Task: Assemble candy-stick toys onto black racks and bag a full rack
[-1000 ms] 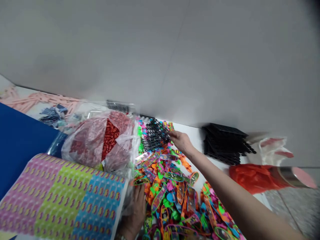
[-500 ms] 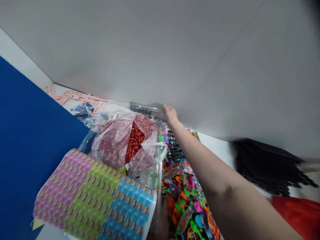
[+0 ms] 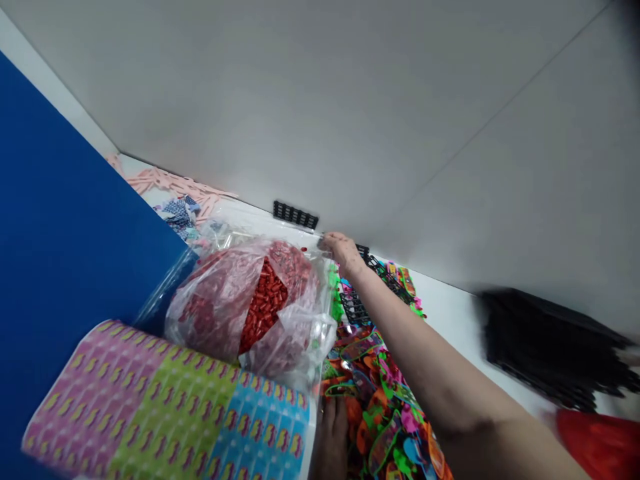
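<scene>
My right hand (image 3: pixel 341 250) reaches to the far right corner of a clear plastic tray (image 3: pixel 324 357), its fingers closed on the rim. Low in the view, my left hand (image 3: pixel 333 430) lies against the tray's right side, partly in shadow; its fingers seem to grip the side, with the thumb hidden. Inside the tray sits a translucent plastic bag (image 3: pixel 215 297), torn or open at the middle, full of small red pieces (image 3: pixel 265 300). A printed sheet of pink, green and blue labels (image 3: pixel 175 407) covers the near end of the tray.
Colourful plastic pieces (image 3: pixel 383 427) lie heaped right of the tray. Black grid pieces (image 3: pixel 295 215) rest along the grey wall (image 3: pixel 350 100). Pink strips (image 3: pixel 170 183) are at the far left, beside a blue panel (image 3: pixel 60 267). A black bundle (image 3: pixel 550 347) and red material (image 3: pixel 600 440) lie right.
The tray, with the bag and label sheet, has come nearer to me, along with my right hand. The black grid piece by the wall is now uncovered, and my left hand shows more clearly.
</scene>
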Motion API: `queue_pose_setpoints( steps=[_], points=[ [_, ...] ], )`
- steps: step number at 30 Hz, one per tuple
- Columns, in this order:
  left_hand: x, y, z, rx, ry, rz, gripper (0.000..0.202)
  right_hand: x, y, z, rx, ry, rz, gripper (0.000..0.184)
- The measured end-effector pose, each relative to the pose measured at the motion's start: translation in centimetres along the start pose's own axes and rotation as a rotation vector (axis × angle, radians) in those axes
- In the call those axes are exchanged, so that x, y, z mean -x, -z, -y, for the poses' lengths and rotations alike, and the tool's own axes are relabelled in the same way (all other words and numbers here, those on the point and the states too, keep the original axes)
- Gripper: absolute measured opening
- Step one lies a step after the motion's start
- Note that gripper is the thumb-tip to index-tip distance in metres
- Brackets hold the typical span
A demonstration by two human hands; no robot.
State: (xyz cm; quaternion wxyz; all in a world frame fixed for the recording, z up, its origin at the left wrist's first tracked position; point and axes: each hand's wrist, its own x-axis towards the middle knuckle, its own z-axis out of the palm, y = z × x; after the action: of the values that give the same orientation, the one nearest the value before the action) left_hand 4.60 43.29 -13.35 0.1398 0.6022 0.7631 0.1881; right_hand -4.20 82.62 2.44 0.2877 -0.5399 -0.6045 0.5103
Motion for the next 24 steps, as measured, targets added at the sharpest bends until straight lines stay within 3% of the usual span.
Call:
queue_pose_setpoints(
  steps=[3, 6, 9, 12, 16, 24],
  points=[
    [-1.0, -0.7, -0.4, -0.053, -0.007, -0.150, 0.042, -0.9, 1.5, 1.1, 0.025, -0.011, -0.019, 0.018],
    [-1.4, 0.9, -0.1, -0.075, -0.070, -0.181, 0.041, -3.0, 2.2, 3.3, 0.090, 0.040, -0.090, 0.027],
    [-1.7, 2.6, 0.0, -0.087, -0.087, -0.181, 0.043, -6.0, 1.1, 5.6, 0.520, 0.112, -0.005, 0.032],
    [-1.7, 2.9, -0.1, -0.094, -0.052, -0.184, 0.042, -8.5, -1.2, 6.7, 0.876, 0.106, 0.147, 0.033],
    [-1.5, 2.2, -0.6, -0.101, -0.054, -0.154, 0.046, -9.8, -2.9, 5.9, 0.932, 0.064, 0.225, 0.050],
    [-2.2, 3.6, -1.3, -0.118, -0.024, -0.191, 0.040, -9.8, -1.9, 4.3, 0.844, 0.055, 0.326, 0.045]
  ],
)
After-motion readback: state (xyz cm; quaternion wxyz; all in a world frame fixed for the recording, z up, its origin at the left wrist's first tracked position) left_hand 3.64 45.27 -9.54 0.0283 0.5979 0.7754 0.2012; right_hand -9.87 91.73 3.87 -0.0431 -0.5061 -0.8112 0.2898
